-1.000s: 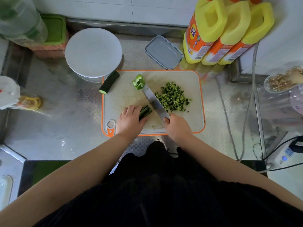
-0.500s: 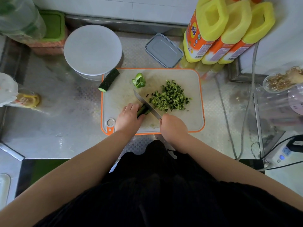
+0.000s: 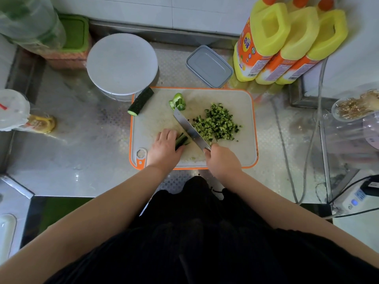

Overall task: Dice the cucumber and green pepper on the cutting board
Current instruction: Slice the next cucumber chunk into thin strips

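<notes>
A white cutting board (image 3: 242,152) with an orange rim lies on the steel counter. My left hand (image 3: 165,149) holds a bundle of cucumber strips (image 3: 182,141) down on the board. My right hand (image 3: 222,161) grips the handle of a knife (image 3: 190,131), whose blade slants up to the left just right of the strips. A pile of diced cucumber (image 3: 217,125) lies right of the blade. A green pepper piece (image 3: 177,102) sits at the board's far side. An uncut cucumber piece (image 3: 141,101) rests across the board's far left corner.
A white round lid (image 3: 122,63) covers a container behind the board, next to a grey lidded box (image 3: 209,66). Three yellow bottles (image 3: 287,44) stand at the back right. Cables (image 3: 307,152) and a white device (image 3: 356,198) lie at the right.
The knife swung left onto the cucumber strips half a second ago, then back right; now its blade stands beside the strips. My left hand stayed on the strips.
</notes>
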The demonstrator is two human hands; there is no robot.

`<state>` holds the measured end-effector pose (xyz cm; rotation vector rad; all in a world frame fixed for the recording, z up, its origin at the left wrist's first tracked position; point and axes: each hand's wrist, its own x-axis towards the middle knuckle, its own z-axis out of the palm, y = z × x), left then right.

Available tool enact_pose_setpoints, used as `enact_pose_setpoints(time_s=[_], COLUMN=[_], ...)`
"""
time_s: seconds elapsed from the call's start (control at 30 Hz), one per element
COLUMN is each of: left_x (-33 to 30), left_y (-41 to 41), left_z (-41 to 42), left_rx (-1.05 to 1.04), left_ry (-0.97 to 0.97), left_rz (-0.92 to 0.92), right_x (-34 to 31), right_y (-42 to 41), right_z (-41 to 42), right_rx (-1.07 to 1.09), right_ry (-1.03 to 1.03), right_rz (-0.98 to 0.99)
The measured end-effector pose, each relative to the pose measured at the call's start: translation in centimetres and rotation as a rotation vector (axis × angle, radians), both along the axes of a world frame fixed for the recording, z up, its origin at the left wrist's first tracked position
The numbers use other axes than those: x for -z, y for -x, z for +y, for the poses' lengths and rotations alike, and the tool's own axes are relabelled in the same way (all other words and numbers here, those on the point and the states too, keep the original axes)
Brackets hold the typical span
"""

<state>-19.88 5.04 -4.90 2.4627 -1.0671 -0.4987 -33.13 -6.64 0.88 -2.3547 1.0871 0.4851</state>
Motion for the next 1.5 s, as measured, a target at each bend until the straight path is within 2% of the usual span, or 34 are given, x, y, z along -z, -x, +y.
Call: enact_pose_setpoints(time_s=[0.43,0.57,0.67,0.77,1.03,1.5], left_x=[1.0,1.1,1.2,1.0,0.7,0.9], left_y=[-0.5,-0.5,-0.5,-0.4,-0.3,-0.2], left_z=[0.3,0.4,0.5,0.6,0.4,0.3], left_rx=[0.071,0.083,0.099,0.094,0.06,0.036], left_ry=[0.201,0.225,0.242,0.236,0.189,0.173], left_rz=[-0.026,-0.03,-0.043,-0.041,-0.025,-0.013], right_x=[0.2,0.5,0.5,0.3,-0.9,-0.3], right_y=[-1.0,-0.8,-0.6,-0.2,-0.3,-1.7], right_z=[1.0,1.0,0.0,-0.2,0.8,1.2], right_rx=[-0.064,-0.035,0.069,0.108,-0.067,-0.091], right_ry=[0.016,-0.033,-0.115,-0.129,0.015,-0.007], right_rz=[0.109,0.077,0.043,0.018,0.007,0.118])
